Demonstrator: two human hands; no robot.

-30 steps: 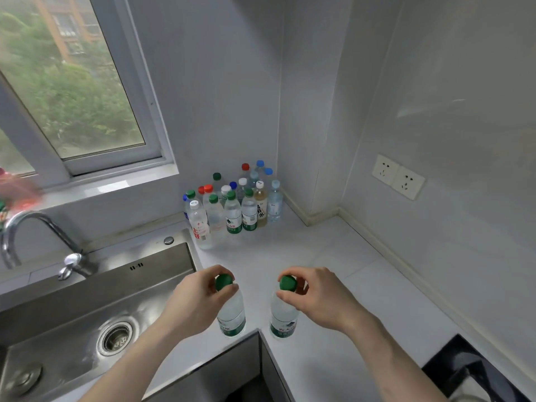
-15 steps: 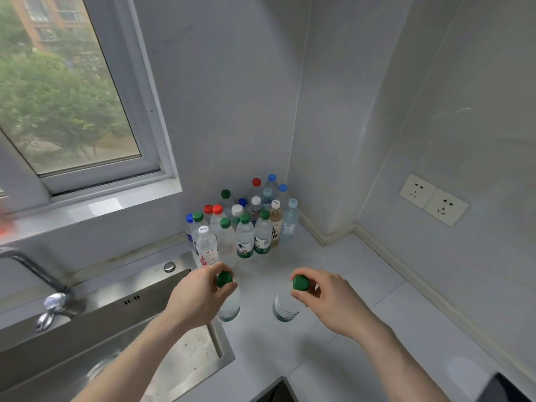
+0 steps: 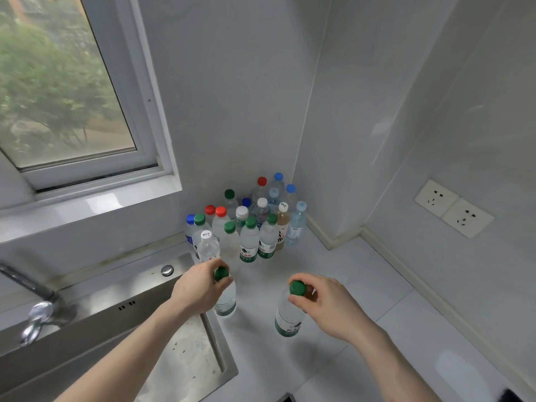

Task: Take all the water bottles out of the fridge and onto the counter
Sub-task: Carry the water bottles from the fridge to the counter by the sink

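Bottles in both hands, over the white counter [image 3: 362, 285] beside the sink [image 3: 185, 340]: the left hand [image 3: 200, 288] pinches the green cap of one clear water bottle [image 3: 226, 300], the right hand [image 3: 327, 303] pinches the cap of the other water bottle [image 3: 287, 317], both near the cluster of bottles [image 3: 249, 224] in the far corner. Whether their bases touch down, I cannot tell. They look full, so fairly heavy, slick thin plastic; gripping the ribbed cap or neck seems safest.

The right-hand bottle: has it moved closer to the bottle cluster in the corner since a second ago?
Yes. The right-hand bottle, held at its cap by the right hand, has moved toward the bottle cluster, judged against the sink corner.
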